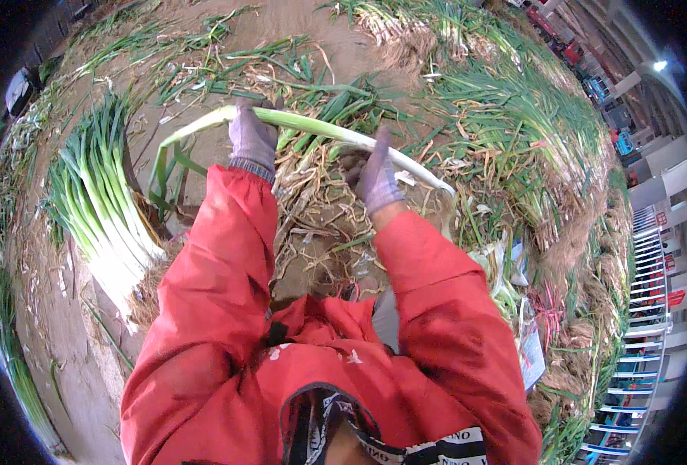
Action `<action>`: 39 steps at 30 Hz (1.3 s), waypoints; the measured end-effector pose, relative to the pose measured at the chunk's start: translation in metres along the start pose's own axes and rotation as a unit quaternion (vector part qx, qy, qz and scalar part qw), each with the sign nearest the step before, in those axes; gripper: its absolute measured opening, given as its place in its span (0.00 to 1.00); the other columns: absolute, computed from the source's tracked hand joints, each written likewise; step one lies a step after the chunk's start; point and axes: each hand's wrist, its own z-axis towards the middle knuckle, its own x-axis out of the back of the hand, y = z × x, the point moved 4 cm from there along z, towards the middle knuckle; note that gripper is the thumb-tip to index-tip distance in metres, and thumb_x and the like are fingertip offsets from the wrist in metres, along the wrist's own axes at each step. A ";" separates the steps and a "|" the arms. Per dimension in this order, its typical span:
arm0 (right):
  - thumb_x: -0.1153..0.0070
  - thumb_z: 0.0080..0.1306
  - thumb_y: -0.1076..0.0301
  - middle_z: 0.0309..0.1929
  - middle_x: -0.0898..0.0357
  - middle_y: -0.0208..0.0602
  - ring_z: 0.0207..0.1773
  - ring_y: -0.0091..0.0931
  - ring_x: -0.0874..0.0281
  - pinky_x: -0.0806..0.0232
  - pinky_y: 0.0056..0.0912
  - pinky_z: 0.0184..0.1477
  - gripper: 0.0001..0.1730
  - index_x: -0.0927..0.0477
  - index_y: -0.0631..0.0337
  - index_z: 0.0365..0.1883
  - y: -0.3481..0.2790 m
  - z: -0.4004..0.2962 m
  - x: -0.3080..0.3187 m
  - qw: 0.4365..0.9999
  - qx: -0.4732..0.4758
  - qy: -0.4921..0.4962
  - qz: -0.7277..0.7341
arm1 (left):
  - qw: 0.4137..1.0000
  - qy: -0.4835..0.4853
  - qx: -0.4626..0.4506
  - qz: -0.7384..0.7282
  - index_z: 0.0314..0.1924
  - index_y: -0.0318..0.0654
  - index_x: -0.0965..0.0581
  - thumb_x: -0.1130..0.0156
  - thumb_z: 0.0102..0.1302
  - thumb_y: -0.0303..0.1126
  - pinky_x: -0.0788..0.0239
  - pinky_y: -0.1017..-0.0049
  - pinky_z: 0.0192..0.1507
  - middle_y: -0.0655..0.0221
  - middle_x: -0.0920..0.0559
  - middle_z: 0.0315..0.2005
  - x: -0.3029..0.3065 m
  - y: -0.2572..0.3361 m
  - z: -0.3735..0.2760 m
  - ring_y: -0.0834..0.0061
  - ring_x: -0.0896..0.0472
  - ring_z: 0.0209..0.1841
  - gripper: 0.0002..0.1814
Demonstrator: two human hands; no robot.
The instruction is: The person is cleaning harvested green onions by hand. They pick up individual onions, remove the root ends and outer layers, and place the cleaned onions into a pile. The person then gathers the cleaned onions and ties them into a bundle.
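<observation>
A single long green onion spans both of my gloved hands. My left hand is closed around its green upper part, and the leaves bend down on the left. My right hand grips the white shank, its thumb laid along the stalk; the other fingers are partly hidden below it. The root end hangs past my right hand. To the left, a pile of trimmed green onions lies with white stems and roots towards me. Beneath my hands are loose leaves and dry peelings.
Untrimmed green onions heap along the right, with another bunch at the far side. Pink ties and a plastic bag lie at my right. A white metal rack stands beyond the heap.
</observation>
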 end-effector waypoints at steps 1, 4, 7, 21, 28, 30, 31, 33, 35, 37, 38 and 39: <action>0.57 0.61 0.31 0.25 0.28 0.32 0.19 0.19 0.34 0.44 0.16 0.17 0.33 0.29 0.57 0.38 0.000 0.008 -0.005 0.990 -0.050 0.012 0.132 | 1.000 -0.018 0.002 0.002 0.35 0.33 0.32 0.49 0.65 0.39 0.25 0.59 0.42 0.58 0.27 0.28 0.009 -0.008 0.015 0.62 0.25 0.31 0.14; 0.46 0.63 0.48 0.23 0.34 0.28 0.18 0.16 0.41 0.49 0.15 0.16 0.21 0.31 0.57 0.35 -0.006 0.015 -0.006 0.991 -0.006 -0.030 0.131 | 1.000 -0.007 0.012 -0.019 0.36 0.32 0.33 0.52 0.66 0.37 0.27 0.56 0.46 0.57 0.25 0.28 0.008 -0.006 0.011 0.61 0.25 0.31 0.13; 0.47 0.64 0.51 0.24 0.35 0.27 0.21 0.16 0.40 0.46 0.16 0.19 0.19 0.31 0.59 0.37 0.001 0.003 -0.018 0.982 -0.017 -0.090 0.168 | 0.999 -0.027 0.008 -0.024 0.36 0.32 0.33 0.54 0.67 0.36 0.28 0.56 0.47 0.56 0.25 0.28 0.013 0.007 0.014 0.60 0.24 0.32 0.12; 0.57 0.66 0.59 0.21 0.26 0.43 0.22 0.35 0.28 0.35 0.39 0.26 0.16 0.24 0.62 0.32 -0.055 -0.039 0.186 0.603 -0.073 -0.180 -0.774 | 0.999 -0.010 0.007 -0.052 0.35 0.27 0.31 0.58 0.65 0.35 0.30 0.55 0.48 0.52 0.23 0.31 0.039 0.050 0.066 0.56 0.23 0.36 0.15; 0.39 0.51 0.52 0.61 0.40 0.60 0.63 0.45 0.38 0.43 0.40 0.62 0.51 0.51 0.65 0.66 -0.073 -0.112 0.462 0.482 -0.211 0.028 -0.850 | 0.995 -0.058 -0.004 -0.079 0.35 0.29 0.34 0.59 0.68 0.34 0.29 0.55 0.50 0.56 0.29 0.33 0.028 0.050 0.080 0.61 0.26 0.33 0.13; 0.36 0.50 0.51 0.66 0.46 0.58 0.68 0.43 0.45 0.48 0.37 0.66 0.55 0.52 0.64 0.68 -0.098 -0.092 0.300 0.653 -0.006 0.079 -0.753 | 0.993 -0.081 -0.057 0.062 0.35 0.27 0.32 0.55 0.66 0.33 0.27 0.56 0.49 0.53 0.27 0.35 0.035 0.052 0.099 0.59 0.24 0.37 0.13; 0.37 0.51 0.51 0.67 0.45 0.54 0.69 0.41 0.47 0.50 0.36 0.67 0.52 0.49 0.63 0.68 -0.106 -0.090 0.252 0.724 0.082 0.072 -0.681 | 0.991 -0.102 -0.038 0.078 0.35 0.27 0.32 0.54 0.65 0.32 0.27 0.57 0.48 0.53 0.26 0.34 0.026 0.038 0.096 0.58 0.24 0.38 0.12; 0.38 0.54 0.52 0.63 0.38 0.51 0.66 0.41 0.41 0.47 0.37 0.65 0.44 0.41 0.62 0.65 -0.106 -0.072 0.180 0.676 0.288 -0.002 -0.679 | 0.992 -0.108 0.039 0.047 0.36 0.28 0.31 0.51 0.64 0.31 0.26 0.58 0.45 0.52 0.24 0.32 -0.007 0.025 0.060 0.55 0.22 0.40 0.10; 0.39 0.57 0.52 0.59 0.32 0.52 0.61 0.40 0.34 0.43 0.35 0.62 0.40 0.38 0.63 0.63 -0.087 -0.044 0.134 0.705 0.222 -0.090 -0.668 | 0.994 -0.080 0.033 0.060 0.36 0.34 0.28 0.48 0.63 0.31 0.25 0.63 0.40 0.56 0.21 0.31 -0.048 0.032 0.020 0.58 0.21 0.38 0.07; 0.45 0.62 0.54 0.45 0.21 0.45 0.47 0.38 0.23 0.34 0.37 0.51 0.29 0.30 0.64 0.56 -0.062 -0.026 0.118 0.703 0.174 -0.142 -0.675 | 0.980 -0.158 0.003 0.124 0.46 0.33 0.31 0.48 0.67 0.38 0.27 0.58 0.44 0.57 0.21 0.33 -0.088 0.037 0.044 0.58 0.21 0.39 0.15; 0.44 0.63 0.56 0.44 0.21 0.42 0.45 0.34 0.23 0.33 0.34 0.48 0.30 0.33 0.65 0.58 -0.040 -0.019 0.113 0.772 0.162 -0.185 -0.587 | 0.974 -0.219 0.030 0.053 0.49 0.33 0.31 0.49 0.68 0.36 0.27 0.63 0.46 0.57 0.21 0.37 -0.114 0.041 0.022 0.61 0.21 0.41 0.15; 0.44 0.63 0.57 0.42 0.21 0.39 0.42 0.31 0.23 0.32 0.32 0.46 0.32 0.36 0.66 0.60 -0.016 -0.015 0.102 0.826 0.147 -0.236 -0.490 | 0.963 -0.256 0.067 0.059 0.49 0.32 0.31 0.49 0.68 0.33 0.26 0.66 0.44 0.58 0.21 0.40 -0.128 0.046 0.026 0.61 0.21 0.40 0.14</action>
